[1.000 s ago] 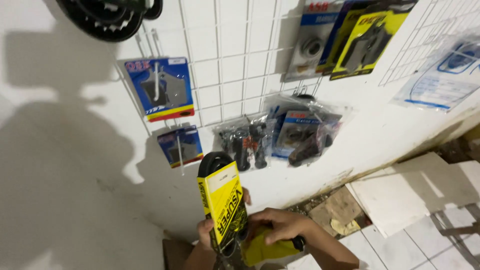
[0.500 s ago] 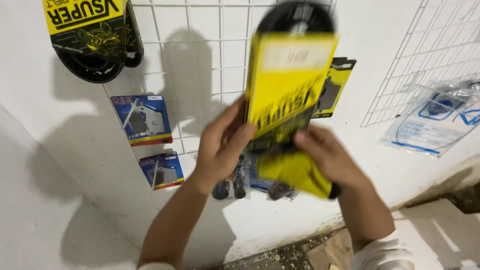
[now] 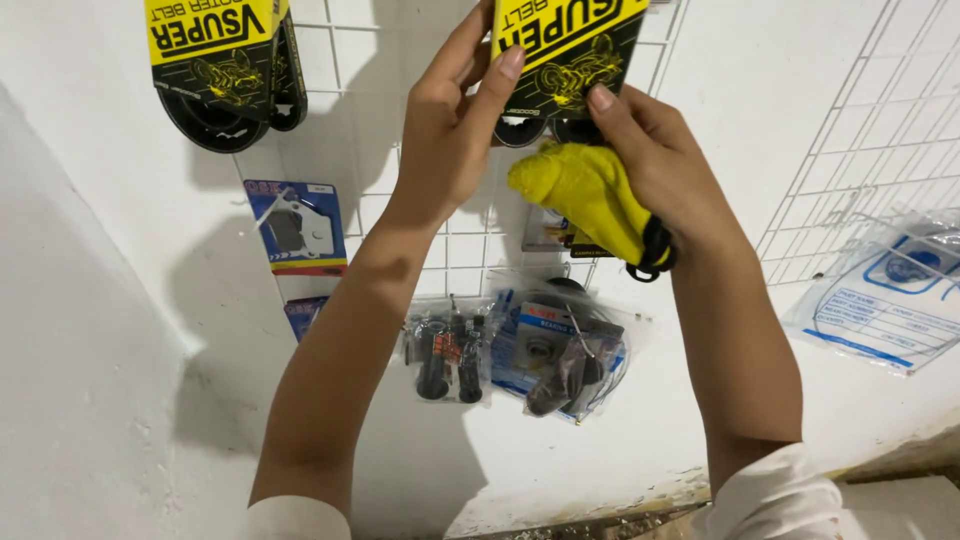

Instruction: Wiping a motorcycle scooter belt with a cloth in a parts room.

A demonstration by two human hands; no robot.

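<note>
At the far left, high on the white wire rack (image 3: 400, 240), a black belt in a yellow-and-black card sleeve (image 3: 222, 60) hangs against the wall. Below it you have a blue carded pack (image 3: 298, 228) on the rack, and a second blue pack (image 3: 305, 315) lower down, partly hidden by your left forearm.

Your left hand (image 3: 455, 130) is raised to the rack, fingers spread and its grip closed on the left edge of the belt pack (image 3: 565, 55) you are holding up, thumb pressed on the front of the yellow-and-black sleeve. That pack sits at the top middle of the view, against the rack, its upper part cut off by the frame edge; the black belt loops show just under the sleeve.

Your right hand (image 3: 660, 170) pinches the pack's lower right edge with the thumb, while the rest of its grip is wrapped around a bunched yellow cloth (image 3: 585, 195) with a black loop (image 3: 655, 255) hanging from it. The cloth covers a small pack behind it.

Beneath your arms hang clear bags: one with black handlebar grips (image 3: 448, 355), one with a blue card and dark parts (image 3: 560, 355). At the far right, a second wire panel (image 3: 880, 130) carries a clear bag with a blue-printed sheet (image 3: 885, 305).
</note>
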